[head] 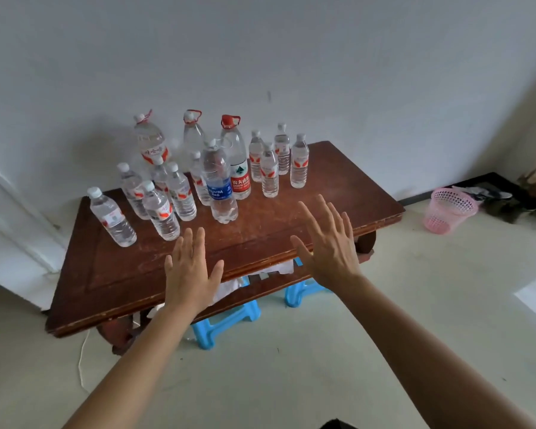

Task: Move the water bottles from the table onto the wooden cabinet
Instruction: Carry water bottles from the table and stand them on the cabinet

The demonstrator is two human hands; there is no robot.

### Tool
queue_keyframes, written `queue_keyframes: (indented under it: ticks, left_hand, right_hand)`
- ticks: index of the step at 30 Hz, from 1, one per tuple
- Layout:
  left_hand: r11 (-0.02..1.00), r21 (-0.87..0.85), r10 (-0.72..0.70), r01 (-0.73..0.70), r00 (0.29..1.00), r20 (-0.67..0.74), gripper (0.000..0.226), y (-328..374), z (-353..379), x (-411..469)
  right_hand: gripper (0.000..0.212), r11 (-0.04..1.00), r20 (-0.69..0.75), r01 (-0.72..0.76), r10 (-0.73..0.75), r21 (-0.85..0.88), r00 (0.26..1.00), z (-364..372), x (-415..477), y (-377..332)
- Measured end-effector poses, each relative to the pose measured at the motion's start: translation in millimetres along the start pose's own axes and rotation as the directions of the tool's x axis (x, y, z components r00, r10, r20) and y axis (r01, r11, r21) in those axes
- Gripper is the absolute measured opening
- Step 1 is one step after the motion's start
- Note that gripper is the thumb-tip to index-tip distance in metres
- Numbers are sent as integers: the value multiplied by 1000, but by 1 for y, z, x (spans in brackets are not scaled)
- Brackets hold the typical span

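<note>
Both hands were flat, fingers straight and slightly spread, palms down, holding nothing. Left hand [191, 270] sat over the front edge of the wooden table [260, 224], right hand [328, 243] over the same edge further right; couldn't tell whether either touched the wood. All water bottles [180, 193] stood upright on the table's back half, none in hand. Three big handled ones lined the wall side, incl. a red-capped bottle [236, 162] with a red-and-green label. Blue-label bottle [219, 188] stood nearest the hands, mid-table. Small bottles clustered at left, four more grouped at right. Blue plastic stools [226, 320] were under the table. Pink mesh basket [447, 209] sat on the floor, well apart to the right.
</note>
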State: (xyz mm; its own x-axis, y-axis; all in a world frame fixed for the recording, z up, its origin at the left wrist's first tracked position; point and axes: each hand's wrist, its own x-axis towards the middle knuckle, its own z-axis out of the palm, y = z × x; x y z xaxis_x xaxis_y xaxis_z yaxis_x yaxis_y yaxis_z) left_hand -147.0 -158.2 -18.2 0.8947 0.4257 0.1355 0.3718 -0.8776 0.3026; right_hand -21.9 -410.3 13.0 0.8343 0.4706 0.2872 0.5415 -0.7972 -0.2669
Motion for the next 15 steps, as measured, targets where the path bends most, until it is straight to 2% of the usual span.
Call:
queue_keyframes:
  ticks: [4,8,15]
  left_hand:
    - [1000,-11,-26,27,997,66,83,-9,27,54]
    - [996,-3,-91,91,994,61,85,-19,44,109]
    - [970,93,-230,226,972,38,84,-33,29,196]
  right_hand:
    - [70,1000,42,29,-29,2,999,32,59,12]
    - [77,995,56,69,-73,65,996,67,137,21]
    - [76,940,75,204,-232,272,970,90,291,-15]
